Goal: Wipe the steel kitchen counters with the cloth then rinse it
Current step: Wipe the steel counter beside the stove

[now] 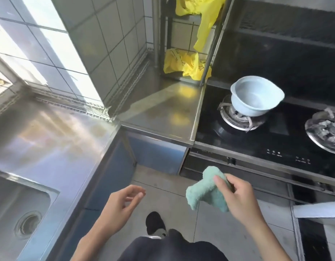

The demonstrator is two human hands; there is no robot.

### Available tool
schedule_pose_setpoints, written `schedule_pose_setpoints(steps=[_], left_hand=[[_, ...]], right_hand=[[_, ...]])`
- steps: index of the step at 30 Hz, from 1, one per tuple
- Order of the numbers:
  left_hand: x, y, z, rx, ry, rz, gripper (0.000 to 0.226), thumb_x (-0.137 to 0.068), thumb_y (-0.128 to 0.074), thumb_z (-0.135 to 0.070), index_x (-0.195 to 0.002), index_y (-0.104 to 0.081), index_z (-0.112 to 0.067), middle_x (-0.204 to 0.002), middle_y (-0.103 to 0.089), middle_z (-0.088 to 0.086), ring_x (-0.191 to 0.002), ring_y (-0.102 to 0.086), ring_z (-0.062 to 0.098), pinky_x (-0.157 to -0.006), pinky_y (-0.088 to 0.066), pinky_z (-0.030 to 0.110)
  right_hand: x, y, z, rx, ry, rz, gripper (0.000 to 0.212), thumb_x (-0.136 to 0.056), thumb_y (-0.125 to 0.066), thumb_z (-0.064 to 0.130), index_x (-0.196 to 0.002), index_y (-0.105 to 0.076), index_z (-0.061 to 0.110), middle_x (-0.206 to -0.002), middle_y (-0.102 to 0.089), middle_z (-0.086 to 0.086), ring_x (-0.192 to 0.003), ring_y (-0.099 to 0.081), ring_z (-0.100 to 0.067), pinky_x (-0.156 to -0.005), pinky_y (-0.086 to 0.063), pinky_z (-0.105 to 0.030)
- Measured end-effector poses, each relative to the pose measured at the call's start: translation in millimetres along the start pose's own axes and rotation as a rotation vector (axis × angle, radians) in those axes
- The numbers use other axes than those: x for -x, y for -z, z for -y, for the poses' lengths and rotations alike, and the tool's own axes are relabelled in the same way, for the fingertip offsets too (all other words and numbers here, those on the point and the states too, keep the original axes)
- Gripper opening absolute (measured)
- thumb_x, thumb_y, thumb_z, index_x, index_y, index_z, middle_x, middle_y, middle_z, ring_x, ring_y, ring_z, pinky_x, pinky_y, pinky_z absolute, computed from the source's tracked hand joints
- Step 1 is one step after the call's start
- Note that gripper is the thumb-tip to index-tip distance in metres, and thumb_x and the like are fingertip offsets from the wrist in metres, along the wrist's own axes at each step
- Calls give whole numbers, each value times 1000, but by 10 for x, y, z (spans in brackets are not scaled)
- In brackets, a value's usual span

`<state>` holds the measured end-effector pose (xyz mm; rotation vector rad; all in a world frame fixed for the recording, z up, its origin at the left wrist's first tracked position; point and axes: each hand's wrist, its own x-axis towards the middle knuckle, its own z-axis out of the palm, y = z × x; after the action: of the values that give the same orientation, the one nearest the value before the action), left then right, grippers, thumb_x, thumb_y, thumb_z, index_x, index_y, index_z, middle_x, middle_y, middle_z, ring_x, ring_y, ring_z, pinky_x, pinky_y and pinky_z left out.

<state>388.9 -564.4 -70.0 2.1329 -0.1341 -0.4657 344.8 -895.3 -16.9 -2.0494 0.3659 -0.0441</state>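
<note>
Right hand (238, 196) grips a bunched green cloth (204, 191) above the floor; left hand (123, 202) hangs loosely curled, holding nothing; a balled cloth risks smearing the steel surface (55, 136).

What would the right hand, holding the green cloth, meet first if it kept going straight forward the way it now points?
Probably the front edge of the black gas hob, ahead of the right hand and its green cloth. Depth is unclear from this single view; the hand is over the floor, perhaps below counter level.
</note>
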Motion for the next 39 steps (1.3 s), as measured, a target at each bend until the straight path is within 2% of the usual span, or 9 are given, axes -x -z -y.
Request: schedule_pose_setpoints(steps=[11,17,21,25,28,30,34,37,39], left_hand=[[-1550,446,-212,-98,-72,164,11,-101,-64,-33,-103,-74,-34,-103,-76,-24,-101,-71,-3,-90,-55,16],[-2070,437,-373,-82,-22,122,11,-101,-65,-24,-104,-75,-26,-100,-78,-14,-98,-73,-1,-92,-58,25],[-2487,339,-643,-58,-34,94,11,-100,-67,-28,-107,-75,-26,-103,-77,-15,-99,-72,-2,-93,-58,31],[-2936,168,-875,-111,-143,121,61,-86,-70,-70,-135,-61,-34,-132,-65,-23,-124,-59,-7,-106,-48,21],[-3252,48,-1017,-175,-214,155,81,-78,-76,-72,-146,-48,-36,-151,-49,-24,-139,-43,-9,-114,-34,11],[-3451,4,-1052,-140,-236,114,63,-85,-79,-55,-136,-59,-26,-143,-55,-23,-132,-51,-6,-110,-43,18],[-3695,158,-1101,51,-96,146,22,-93,-75,-40,-106,-70,-24,-81,-70,-13,-68,-60,0,-64,-46,30],[-3797,332,-1139,301,-20,269,34,-92,-74,-46,-105,-71,-14,-93,-75,15,-79,-70,31,-71,-54,46],[-3833,418,-1145,415,8,364,34,-94,-73,-46,-111,-72,-17,-96,-77,2,-81,-73,19,-68,-56,31]], right_hand=[[-1314,-205,292,-21,42,-101,50,-98,-65,35,-56,-37,32,-54,-31,15,-54,-31,-4,-50,-24,-18],[-2076,-243,231,-3,28,-59,53,-97,-67,35,-61,-36,10,-56,-27,12,-54,-27,-5,-49,-22,-24],[-2593,-238,265,-63,13,54,51,-97,-68,32,-59,-38,14,-53,-30,13,-53,-28,-4,-48,-24,-23],[-3067,-311,335,-90,86,178,50,-97,-68,27,-55,-40,25,-49,-33,15,-48,-29,-3,-47,-23,-17],[-3341,-371,401,-127,98,284,50,-97,-68,30,-63,-48,1,-53,-34,5,-53,-29,-8,-50,-23,-26],[-3479,-390,434,-191,89,333,51,-98,-68,32,-70,-52,-8,-57,-36,-4,-56,-31,-11,-52,-23,-28],[-3676,-380,451,-237,79,314,44,-95,-70,39,-76,-65,-1,-63,-54,-19,-58,-46,-16,-55,-34,-31],[-3760,-378,418,-324,-24,240,36,-82,-78,54,-95,-75,20,-91,-77,-2,-86,-72,-15,-76,-54,-24],[-3783,-438,389,-409,-103,259,54,-72,-84,59,-112,-71,24,-112,-75,1,-107,-71,-14,-91,-55,-28]])
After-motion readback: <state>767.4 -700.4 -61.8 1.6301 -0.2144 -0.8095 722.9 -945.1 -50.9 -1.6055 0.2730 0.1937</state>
